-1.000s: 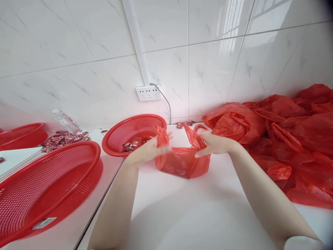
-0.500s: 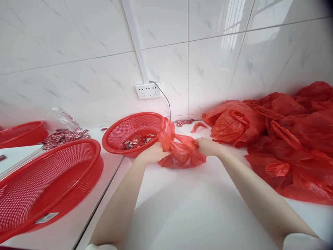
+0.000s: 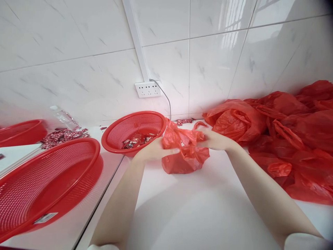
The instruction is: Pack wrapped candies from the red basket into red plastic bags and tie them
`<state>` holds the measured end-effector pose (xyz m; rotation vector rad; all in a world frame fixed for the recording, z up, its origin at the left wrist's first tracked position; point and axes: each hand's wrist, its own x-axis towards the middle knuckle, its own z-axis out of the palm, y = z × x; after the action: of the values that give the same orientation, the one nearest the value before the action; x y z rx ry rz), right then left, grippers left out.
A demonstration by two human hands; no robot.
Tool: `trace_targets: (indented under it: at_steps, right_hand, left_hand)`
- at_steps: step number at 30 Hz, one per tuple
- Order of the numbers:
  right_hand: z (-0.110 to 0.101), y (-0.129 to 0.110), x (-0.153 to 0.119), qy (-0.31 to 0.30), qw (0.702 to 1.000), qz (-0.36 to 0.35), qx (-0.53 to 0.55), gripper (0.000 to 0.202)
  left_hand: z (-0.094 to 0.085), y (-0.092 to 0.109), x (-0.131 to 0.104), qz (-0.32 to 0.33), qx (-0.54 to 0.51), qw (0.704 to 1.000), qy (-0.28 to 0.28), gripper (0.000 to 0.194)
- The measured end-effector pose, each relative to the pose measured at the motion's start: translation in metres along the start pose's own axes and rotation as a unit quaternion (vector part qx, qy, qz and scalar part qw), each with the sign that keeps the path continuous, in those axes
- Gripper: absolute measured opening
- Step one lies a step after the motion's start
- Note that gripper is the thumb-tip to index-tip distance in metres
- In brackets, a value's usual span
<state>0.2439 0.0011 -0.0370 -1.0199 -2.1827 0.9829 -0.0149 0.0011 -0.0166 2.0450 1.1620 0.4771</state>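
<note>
A crumpled red plastic bag (image 3: pixel 183 161) sits on the white tabletop between my hands, its mouth and handles partly spread. My left hand (image 3: pixel 154 150) grips its left side, with the thumb lying across the front and the other fingers mostly hidden by the plastic. On the opposite side, my right hand (image 3: pixel 215 139) is closed on the bag's upper edge, fingertips partly covered. Just behind my left hand stands a round red mesh basket (image 3: pixel 110 137) with small printed packets (image 3: pixel 136 140) in it. What the bag contains, if anything, cannot be made out.
Many red plastic bags (image 3: pixel 291 132) are heaped at the right. A large red basket (image 3: pixel 88 152) stands at the left, near a pile of red patterned packets (image 3: pixel 62 137) and a clear bottle (image 3: pixel 65 118). A wall socket (image 3: pixel 147 89) with a cable is behind.
The bag's mouth has been spread wider and its body has come slightly nearer. My left thumb now stretches across the bag's front, and my right hand has moved slightly up and right.
</note>
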Motion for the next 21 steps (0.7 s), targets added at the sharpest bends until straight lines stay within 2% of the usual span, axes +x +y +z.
trace_targets:
  at_steps: [2,4,6,9,10,12,15,17,19,21]
  right_hand:
    - [0.000,-0.003,-0.001,0.059,0.998,-0.015,0.003,0.019]
    - [0.002,-0.007,-0.001,0.102,0.995,-0.010,-0.018,0.018]
    - [0.004,-0.012,-0.003,0.079,0.997,0.003,-0.026,0.022]
    - [0.005,-0.020,-0.005,0.007,1.000,-0.004,0.010,0.042]
    - [0.006,-0.023,-0.006,0.010,0.999,-0.009,0.030,0.043]
    - [0.007,-0.026,-0.006,0.057,0.995,-0.015,0.086,0.034]
    - [0.008,-0.027,-0.006,0.104,0.970,-0.025,0.221,0.029]
    - [0.009,-0.028,-0.006,0.107,0.950,-0.041,0.290,0.030]
    - [0.010,-0.030,-0.006,0.138,0.946,-0.065,0.288,0.026]
    - [0.014,-0.034,-0.006,0.184,0.953,-0.098,0.218,0.020]
  left_hand:
    - [0.001,0.007,-0.004,0.009,-0.034,0.999,0.003,0.051]
    - [0.004,0.013,-0.007,0.009,-0.084,0.996,0.029,0.040]
    - [0.008,0.017,-0.006,0.021,-0.149,0.986,0.077,0.034]
    - [0.017,0.019,-0.003,0.044,-0.255,0.956,0.140,0.026]
    - [0.019,0.019,-0.002,0.049,-0.290,0.943,0.154,0.024]
    - [0.022,0.020,0.001,0.065,-0.361,0.916,0.160,0.023]
    - [0.020,0.022,0.003,0.071,-0.477,0.867,0.122,0.036]
    - [0.016,0.023,0.003,0.032,-0.541,0.837,0.073,0.037]
    - [0.012,0.022,0.003,-0.030,-0.565,0.824,-0.005,0.030]
    - [0.013,0.022,0.002,-0.073,-0.561,0.820,-0.083,0.025]
